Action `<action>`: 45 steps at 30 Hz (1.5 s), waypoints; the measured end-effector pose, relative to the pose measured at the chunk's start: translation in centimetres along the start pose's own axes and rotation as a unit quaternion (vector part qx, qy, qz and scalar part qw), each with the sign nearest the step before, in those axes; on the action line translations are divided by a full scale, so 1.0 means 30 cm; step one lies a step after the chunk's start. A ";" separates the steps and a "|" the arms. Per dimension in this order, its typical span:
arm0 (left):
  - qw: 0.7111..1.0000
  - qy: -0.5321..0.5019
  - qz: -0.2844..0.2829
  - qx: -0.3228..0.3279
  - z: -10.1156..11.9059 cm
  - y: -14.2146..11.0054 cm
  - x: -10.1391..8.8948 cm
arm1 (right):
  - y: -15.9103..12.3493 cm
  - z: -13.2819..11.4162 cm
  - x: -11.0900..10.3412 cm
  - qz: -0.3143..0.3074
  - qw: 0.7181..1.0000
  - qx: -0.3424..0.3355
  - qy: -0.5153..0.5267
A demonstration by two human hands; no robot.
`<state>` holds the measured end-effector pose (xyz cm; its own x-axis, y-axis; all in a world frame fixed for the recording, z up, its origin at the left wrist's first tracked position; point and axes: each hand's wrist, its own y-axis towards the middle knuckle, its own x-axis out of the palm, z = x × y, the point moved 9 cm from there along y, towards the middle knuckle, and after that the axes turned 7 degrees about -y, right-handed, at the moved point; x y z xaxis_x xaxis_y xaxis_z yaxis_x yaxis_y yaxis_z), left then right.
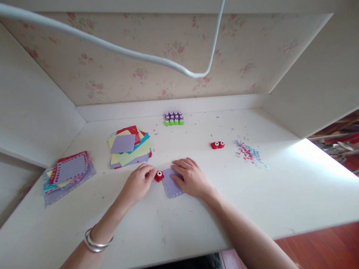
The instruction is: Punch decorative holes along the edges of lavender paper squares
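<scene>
My left hand (141, 179) has its fingers closed at the left side of a small red craft punch (159, 176) with a white and black top. That punch sits against the left edge of a purple sheet of paper (171, 186), which has small holes along its border. My right hand (192, 178) lies on the sheet's right part with fingers extended, pressing it to the white desk. Two more red punches (217, 145) stand side by side farther back on the right.
Plain coloured papers (123, 143) lie stacked at left, with hole-edged papers (72, 169) beyond them near the side panel. Purple and green punches (174, 118) stand in rows at the back. Paper confetti (250, 152) is heaped at right. A white cable (159, 60) hangs overhead.
</scene>
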<state>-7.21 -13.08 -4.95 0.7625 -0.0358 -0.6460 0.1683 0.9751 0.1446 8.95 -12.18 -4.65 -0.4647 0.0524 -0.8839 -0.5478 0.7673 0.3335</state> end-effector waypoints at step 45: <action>0.991 -0.105 0.087 0.010 -0.017 -0.057 0.011 | -0.037 0.113 0.096 -0.082 0.767 0.327 0.546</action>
<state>-7.57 -14.63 -5.81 0.8934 0.0856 -0.4410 0.0336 0.9662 0.2556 10.57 -10.71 -8.66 -0.9279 -0.3721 0.0249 -0.3616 0.8815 -0.3035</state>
